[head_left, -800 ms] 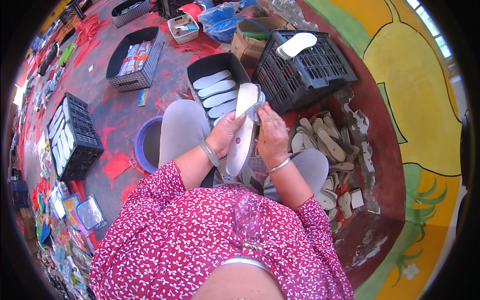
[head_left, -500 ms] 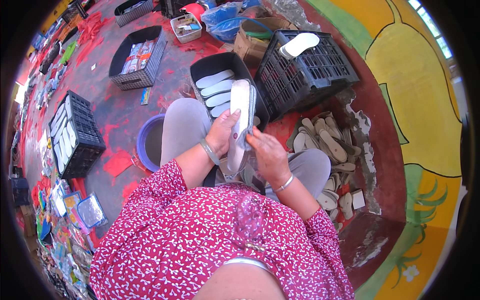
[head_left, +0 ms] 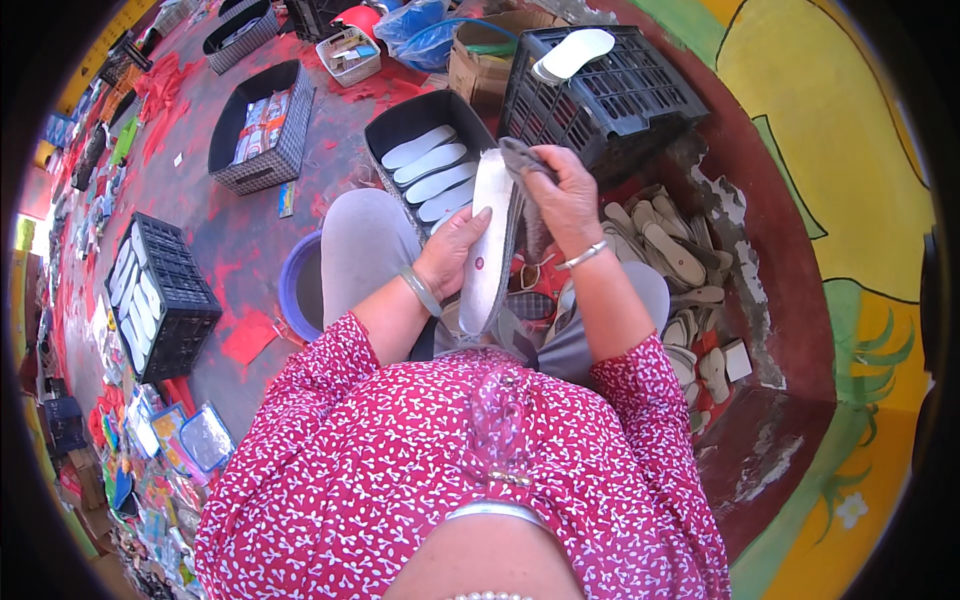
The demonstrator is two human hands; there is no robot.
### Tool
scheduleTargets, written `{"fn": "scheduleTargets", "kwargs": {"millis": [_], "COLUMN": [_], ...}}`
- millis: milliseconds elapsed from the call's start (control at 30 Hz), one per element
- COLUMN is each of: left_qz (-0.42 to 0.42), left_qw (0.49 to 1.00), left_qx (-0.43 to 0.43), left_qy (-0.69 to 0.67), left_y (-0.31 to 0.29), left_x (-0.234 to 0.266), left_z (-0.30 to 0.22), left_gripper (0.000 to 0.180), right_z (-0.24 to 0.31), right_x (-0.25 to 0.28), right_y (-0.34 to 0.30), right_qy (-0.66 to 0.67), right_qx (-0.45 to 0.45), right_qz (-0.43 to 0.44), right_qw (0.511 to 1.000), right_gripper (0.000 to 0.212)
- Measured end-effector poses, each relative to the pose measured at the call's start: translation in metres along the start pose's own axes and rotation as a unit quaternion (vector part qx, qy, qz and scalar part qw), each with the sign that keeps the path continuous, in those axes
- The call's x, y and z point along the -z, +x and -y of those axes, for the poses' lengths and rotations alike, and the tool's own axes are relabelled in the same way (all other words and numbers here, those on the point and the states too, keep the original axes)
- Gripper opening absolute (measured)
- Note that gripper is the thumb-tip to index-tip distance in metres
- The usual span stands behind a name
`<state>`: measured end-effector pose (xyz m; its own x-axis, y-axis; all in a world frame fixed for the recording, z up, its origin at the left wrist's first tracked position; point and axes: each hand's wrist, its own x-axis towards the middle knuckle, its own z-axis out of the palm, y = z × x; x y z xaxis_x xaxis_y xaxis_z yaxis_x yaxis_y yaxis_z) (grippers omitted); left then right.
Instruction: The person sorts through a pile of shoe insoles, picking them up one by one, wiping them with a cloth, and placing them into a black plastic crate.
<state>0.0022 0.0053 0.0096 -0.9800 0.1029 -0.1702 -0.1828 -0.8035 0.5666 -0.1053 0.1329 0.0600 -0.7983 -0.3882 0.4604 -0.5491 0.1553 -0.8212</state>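
Resting across the lap, a white insole is cradled from beneath by the left hand, fingers curled shut around its edge, while its toe is pinched with a grey cloth by the right hand. Light and bendy it seems; mid-length support is judged best.

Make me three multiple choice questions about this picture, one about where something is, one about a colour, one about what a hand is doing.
1. Where does the lone white insole lie?
A. on the black crate
B. in the blue bucket
C. on the lap

2. What colour is the tray holding the row of insoles?
A. red
B. black
C. yellow

3. What is the left hand doing?
A. hanging free
B. gripping the bucket
C. holding the long white insole

Answers: A, it rests on the crate's top. B, its walls are black. C, the fingers lie against it while the right hand presses a grey cloth at its top.
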Motion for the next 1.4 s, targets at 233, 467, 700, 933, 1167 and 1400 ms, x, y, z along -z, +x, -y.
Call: {"fn": "scheduleTargets", "kwargs": {"millis": [233, 467, 700, 933, 1167, 1400], "left_qz": [-0.083, -0.106, -0.169, -0.207, -0.169, 0.045], "left_qw": [0.995, 0.987, 0.976, 0.963, 0.974, 0.992], "left_qx": [-0.050, -0.108, -0.126, -0.161, -0.136, -0.079], "left_qy": [-0.025, -0.059, -0.056, -0.061, -0.067, -0.093], "left_y": [0.006, 0.009, 0.006, 0.005, 0.008, 0.003], "left_x": [0.010, 0.023, 0.019, 0.012, 0.012, -0.016], "left_z": [0.005, 0.000, -0.010, -0.009, -0.005, -0.016], "left_gripper": [0.020, 0.024, 0.027, 0.027, 0.032, 0.052], "right_z": [0.008, 0.032, 0.020, -0.001, -0.031, 0.000], "right_x": [-0.018, -0.004, 0.016, 0.024, -0.012, 0.009], "right_y": [-0.042, -0.088, -0.120, -0.108, -0.111, -0.098], "right_qy": [0.048, 0.012, 0.009, 0.209, 0.261, 0.557], "right_qx": [-0.036, 0.027, 0.006, -0.334, -0.353, -0.426], "right_qz": [0.079, 0.160, 0.259, 0.123, 0.214, 0.208], "right_qw": [0.995, 0.987, 0.966, 0.911, 0.872, 0.682], "right_gripper": [0.017, 0.023, 0.028, 0.023, 0.033, 0.036]}}
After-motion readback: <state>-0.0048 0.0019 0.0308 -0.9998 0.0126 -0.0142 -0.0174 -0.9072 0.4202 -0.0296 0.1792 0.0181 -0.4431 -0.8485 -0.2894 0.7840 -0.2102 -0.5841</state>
